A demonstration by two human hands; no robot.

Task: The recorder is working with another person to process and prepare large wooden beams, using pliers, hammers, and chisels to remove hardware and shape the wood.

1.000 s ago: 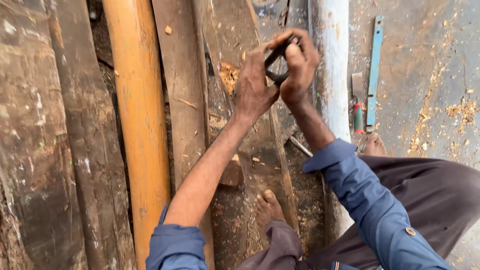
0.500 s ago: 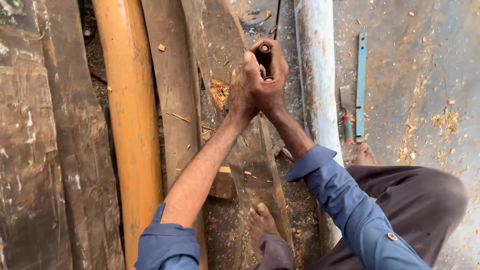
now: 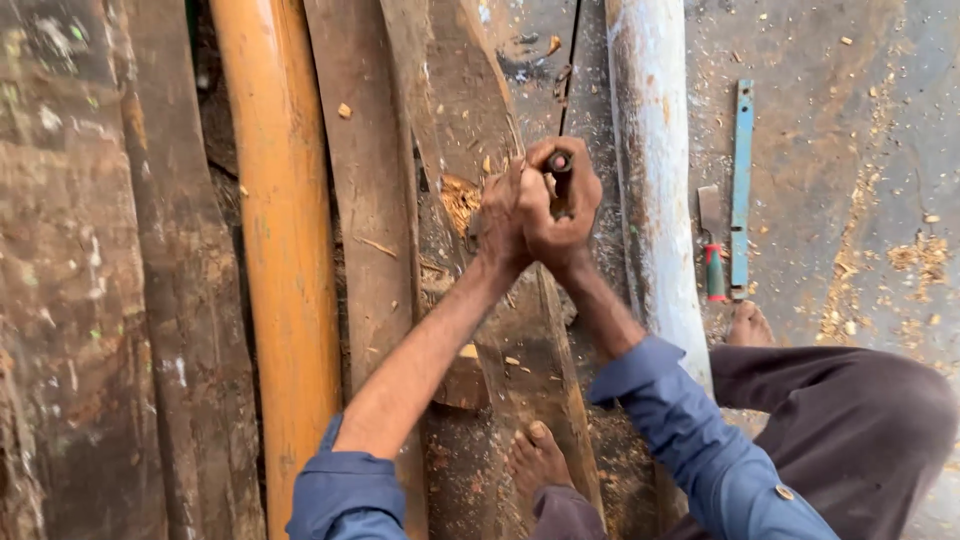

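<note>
Taking the orange pole (image 3: 285, 260) as landmark: one broad dark plank (image 3: 70, 300) lies left of it, and two narrower brown planks (image 3: 365, 200) lie to its right, all running lengthwise and packed edge to edge with little room between. Farther right of the pole lies one pale grey pipe (image 3: 655, 200), and beyond it open concrete floor (image 3: 850, 180) strewn with shavings gives free room. On that floor rest one blue metal strip (image 3: 741, 180) and one red-handled chisel (image 3: 714, 255), just beside each other. Right of the pole, over the second brown plank, the left hand (image 3: 505, 215) and right hand (image 3: 565, 210) press together, fingers curled tight around one dark tool handle (image 3: 559, 163), upright.
</note>
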